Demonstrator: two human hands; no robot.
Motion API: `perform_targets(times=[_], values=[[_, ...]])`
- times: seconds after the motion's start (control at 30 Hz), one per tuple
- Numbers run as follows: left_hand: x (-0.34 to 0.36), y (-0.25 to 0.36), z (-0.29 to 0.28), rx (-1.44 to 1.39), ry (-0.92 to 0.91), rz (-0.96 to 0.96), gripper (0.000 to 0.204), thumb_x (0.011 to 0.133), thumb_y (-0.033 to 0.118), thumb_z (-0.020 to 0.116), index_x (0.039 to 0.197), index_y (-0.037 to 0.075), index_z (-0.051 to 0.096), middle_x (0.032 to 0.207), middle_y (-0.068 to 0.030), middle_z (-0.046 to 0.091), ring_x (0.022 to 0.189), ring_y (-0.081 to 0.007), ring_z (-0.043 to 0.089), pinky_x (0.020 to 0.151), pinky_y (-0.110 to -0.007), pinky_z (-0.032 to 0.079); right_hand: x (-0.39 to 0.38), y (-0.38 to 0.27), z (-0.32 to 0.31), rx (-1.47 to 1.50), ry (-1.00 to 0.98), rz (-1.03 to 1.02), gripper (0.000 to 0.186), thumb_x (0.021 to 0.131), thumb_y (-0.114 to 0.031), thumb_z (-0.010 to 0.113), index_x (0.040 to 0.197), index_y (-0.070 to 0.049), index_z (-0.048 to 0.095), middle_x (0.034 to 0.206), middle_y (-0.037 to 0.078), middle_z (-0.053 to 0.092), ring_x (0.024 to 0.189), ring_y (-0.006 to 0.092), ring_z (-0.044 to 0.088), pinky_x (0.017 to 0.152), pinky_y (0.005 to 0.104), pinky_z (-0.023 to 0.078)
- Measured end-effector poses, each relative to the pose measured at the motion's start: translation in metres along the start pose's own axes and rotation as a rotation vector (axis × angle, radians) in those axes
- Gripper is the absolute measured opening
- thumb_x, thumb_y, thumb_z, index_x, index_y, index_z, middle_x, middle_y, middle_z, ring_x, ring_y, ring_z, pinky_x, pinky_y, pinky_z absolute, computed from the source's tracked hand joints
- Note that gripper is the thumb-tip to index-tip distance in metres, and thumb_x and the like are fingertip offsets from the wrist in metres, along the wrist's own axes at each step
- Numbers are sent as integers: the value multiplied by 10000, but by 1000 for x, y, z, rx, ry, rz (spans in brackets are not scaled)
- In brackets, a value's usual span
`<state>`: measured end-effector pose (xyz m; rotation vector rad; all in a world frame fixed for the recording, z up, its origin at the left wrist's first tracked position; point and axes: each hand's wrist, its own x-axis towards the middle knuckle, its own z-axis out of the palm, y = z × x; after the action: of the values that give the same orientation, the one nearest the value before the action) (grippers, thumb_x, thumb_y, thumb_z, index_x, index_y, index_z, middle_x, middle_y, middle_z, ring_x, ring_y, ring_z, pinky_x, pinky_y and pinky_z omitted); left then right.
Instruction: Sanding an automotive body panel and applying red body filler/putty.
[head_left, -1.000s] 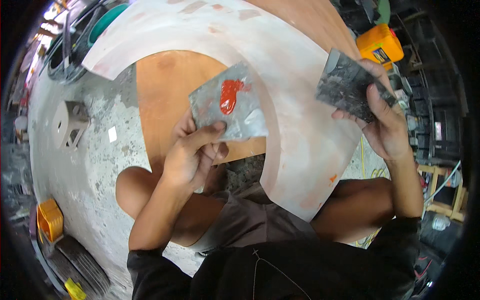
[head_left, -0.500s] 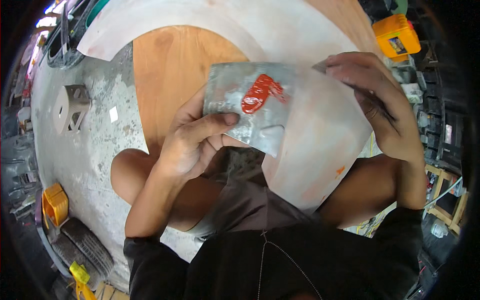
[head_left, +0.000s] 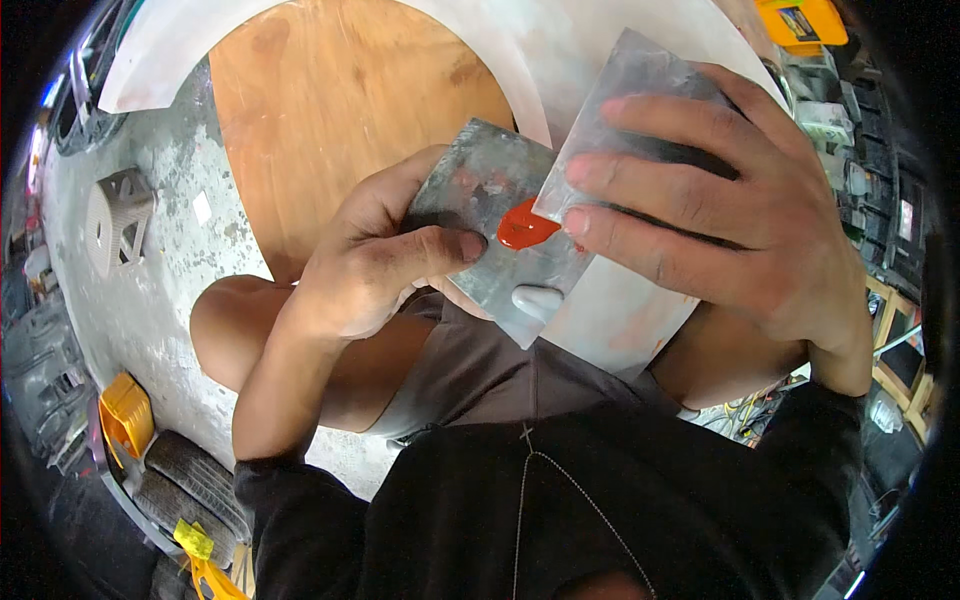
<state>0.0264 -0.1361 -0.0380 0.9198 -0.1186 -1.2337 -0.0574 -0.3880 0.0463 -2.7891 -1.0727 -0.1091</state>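
My left hand (head_left: 370, 255) grips a flat grey metal plate (head_left: 465, 185), its thumb on top and the other fingers underneath. On the plate lie a smear of glossy red paste (head_left: 522, 230) and a small whitish-grey dab (head_left: 537, 300) near the lower corner. Between the fingers of my right hand (head_left: 710, 195) is a thin grey rectangular spreader (head_left: 635, 85). Its lower corner meets the right side of the red paste. Below both hands, a curved whitish panel (head_left: 615, 315) with a large arch reaches down to my lap.
A round-edged wooden board (head_left: 340, 110) lies beneath the panel. On the concrete floor at left stands a cream perforated stool (head_left: 120, 220). A yellow container (head_left: 125, 412) and tyres (head_left: 195, 490) sit lower left. Another yellow container (head_left: 800, 25) is at upper right.
My right hand has come left and toward me from the panel's right edge, bringing the spreader onto the red paste. The plate in my left hand has turned clockwise.
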Motion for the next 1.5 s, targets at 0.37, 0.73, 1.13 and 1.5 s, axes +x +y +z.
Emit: perform_targets(times=[0.37, 0.73, 1.13, 1.5], values=[[3, -7, 3, 210, -48, 21, 418, 823, -80, 575, 1238, -34, 549, 998, -60, 645, 866, -114, 610, 715, -252, 524, 2, -9, 17, 145, -12, -44, 304, 720, -210, 644, 1011, -155, 711, 1125, -15, 676, 1120, 242, 605, 960, 516, 442], [4, -9, -1, 337, -38, 31, 408, 809, -75, 602, 1213, -16, 583, 992, -20, 642, 893, -89, 573, 794, -242, 474, -7, -5, 16, 195, -79, -16, 291, 712, -200, 641, 989, -160, 715, 1101, -23, 674, 1097, 235, 601, 957, 506, 447], [5, -4, -1, 282, 2, 15, 515, 745, -51, 611, 1257, -47, 550, 1045, -56, 656, 936, -120, 598, 812, -221, 465, -8, 1, 7, 128, -94, -25, 308, 716, -196, 650, 1014, -145, 708, 1108, -18, 671, 1063, 246, 602, 925, 483, 479], [14, -6, -2, -117, 56, 83, 546, 819, -58, 541, 1351, -89, 422, 1168, -184, 630, 989, -241, 668, 823, -316, 563, -10, 11, 6, 257, 105, 8, 346, 730, -143, 691, 1070, -77, 691, 1155, 83, 665, 1030, 321, 604, 897, 436, 504]])
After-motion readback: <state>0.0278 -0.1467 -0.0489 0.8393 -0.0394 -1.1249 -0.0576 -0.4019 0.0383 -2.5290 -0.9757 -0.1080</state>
